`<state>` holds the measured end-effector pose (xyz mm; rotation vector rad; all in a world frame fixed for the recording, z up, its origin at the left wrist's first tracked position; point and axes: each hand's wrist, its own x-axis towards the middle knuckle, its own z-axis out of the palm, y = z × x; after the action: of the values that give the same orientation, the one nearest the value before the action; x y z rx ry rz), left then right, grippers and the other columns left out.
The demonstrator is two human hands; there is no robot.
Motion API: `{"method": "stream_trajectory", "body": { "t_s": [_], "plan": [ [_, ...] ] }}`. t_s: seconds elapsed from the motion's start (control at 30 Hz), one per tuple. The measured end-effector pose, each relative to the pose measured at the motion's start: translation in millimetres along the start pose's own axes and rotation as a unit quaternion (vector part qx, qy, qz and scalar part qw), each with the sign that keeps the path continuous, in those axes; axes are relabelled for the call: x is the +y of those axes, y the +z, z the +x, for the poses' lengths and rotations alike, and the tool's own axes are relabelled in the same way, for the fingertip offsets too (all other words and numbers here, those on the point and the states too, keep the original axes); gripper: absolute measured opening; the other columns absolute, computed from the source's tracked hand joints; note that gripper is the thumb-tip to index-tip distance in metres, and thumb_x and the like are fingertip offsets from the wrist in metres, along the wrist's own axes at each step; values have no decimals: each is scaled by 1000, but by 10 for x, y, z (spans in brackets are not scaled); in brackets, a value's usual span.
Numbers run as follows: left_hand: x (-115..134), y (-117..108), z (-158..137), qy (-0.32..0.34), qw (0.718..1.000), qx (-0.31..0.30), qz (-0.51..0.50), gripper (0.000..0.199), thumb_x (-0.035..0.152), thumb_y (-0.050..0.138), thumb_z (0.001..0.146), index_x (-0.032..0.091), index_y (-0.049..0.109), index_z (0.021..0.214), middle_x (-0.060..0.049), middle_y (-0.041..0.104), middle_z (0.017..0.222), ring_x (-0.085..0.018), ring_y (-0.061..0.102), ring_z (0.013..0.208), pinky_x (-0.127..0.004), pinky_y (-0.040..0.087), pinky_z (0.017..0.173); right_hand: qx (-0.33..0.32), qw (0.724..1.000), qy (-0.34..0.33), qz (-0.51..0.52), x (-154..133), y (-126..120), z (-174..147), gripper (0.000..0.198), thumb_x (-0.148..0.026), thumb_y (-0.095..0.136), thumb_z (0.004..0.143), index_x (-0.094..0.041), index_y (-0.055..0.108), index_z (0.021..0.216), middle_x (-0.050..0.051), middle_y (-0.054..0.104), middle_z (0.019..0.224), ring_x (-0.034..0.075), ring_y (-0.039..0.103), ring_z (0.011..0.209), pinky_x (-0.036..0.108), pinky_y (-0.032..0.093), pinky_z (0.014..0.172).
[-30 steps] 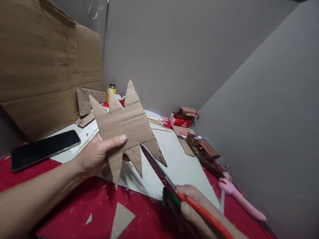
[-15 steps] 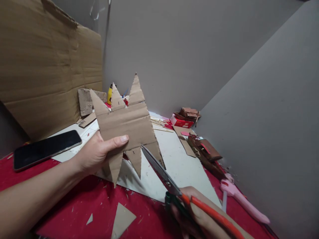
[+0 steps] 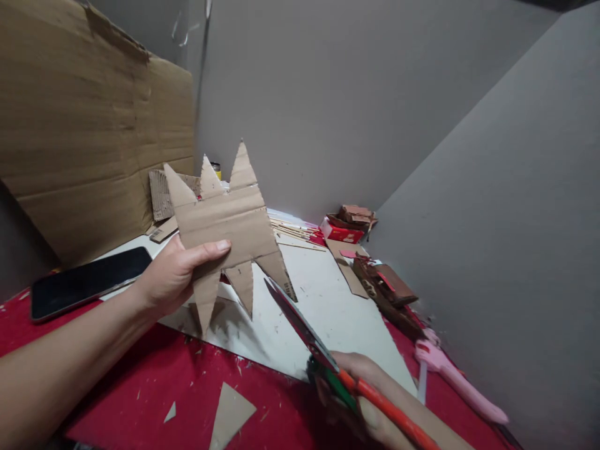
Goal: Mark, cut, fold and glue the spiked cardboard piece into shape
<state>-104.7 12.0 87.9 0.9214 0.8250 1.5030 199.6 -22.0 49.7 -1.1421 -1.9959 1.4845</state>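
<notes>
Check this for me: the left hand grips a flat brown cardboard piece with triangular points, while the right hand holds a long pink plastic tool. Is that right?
Not quite. The head view shows the right hand holding metal scissors with orange and green handles, not the pink tool, which lies off to the right. The left hand does grip the cardboard piece.

Left hand (image 3: 171, 275) clamped, thumb (image 3: 209, 252) extended; right hand (image 3: 375, 379) curled, lower
</notes>
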Motion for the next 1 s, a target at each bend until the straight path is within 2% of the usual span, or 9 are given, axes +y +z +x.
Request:
{"method": "stream_trajectory", "body": {
  "t_s": [0.07,0.1,0.23,0.37,0.57,0.77,1.0],
  "plan": [
    [-1,0,2,-3,1000,-2,2,65,20,79,74,20,58,135,-7,77,96,-25,74,77,-27,61,56,-64,997,-31,-20,16,-39,66,59,-79,47,84,-21,57,86,4,56,74,19,50,63,28,47,58],
    [-5,2,3,-5,1000,-1,3,66,20,79,73,19,58,135,-8,77,95,-25,74,77,-26,60,55,-72,996,-35,-45,22,-60,104,60,-80,46,83,-21,58,85,4,55,75,20,50,65,28,47,60],
    [-40,5,4,-14,1000,3,-10,67,21,80,72,19,57,136,-8,78,94,-26,74,78,-28,61,58,-41,990,-57,-126,17,-67,199,60,-77,40,88,-20,58,88,5,55,79,21,49,73,28,46,65],
    [-92,0,3,-34,999,-6,-26,67,20,81,72,19,58,135,-7,78,89,-23,74,70,-26,61,55,-18,983,-64,-172,-2,23,220,51,-71,42,91,-22,53,84,1,50,74,19,43,68,27,41,62],
    [-150,28,-23,-61,996,-8,-63,58,18,76,79,21,59,134,-6,77,90,-20,72,67,-27,62,56,-19,986,-54,-158,25,103,271,50,-70,40,92,-22,41,79,-4,36,71,15,33,64,27,31,58],
    [-177,70,-60,-80,992,-20,-98,54,14,71,82,20,58,134,-6,77,87,-19,72,66,-26,63,56,-8,987,-69,-141,46,121,295,48,-68,41,93,-23,40,77,-5,34,68,14,30,62,27,28,57],
    [-190,90,-81,-86,990,1,-111,55,13,71,83,21,57,135,-6,77,91,-18,71,65,-26,63,54,5,987,-51,-153,57,147,273,44,-63,43,95,-23,38,77,-6,34,67,14,30,61,27,28,56]
  ]
}}
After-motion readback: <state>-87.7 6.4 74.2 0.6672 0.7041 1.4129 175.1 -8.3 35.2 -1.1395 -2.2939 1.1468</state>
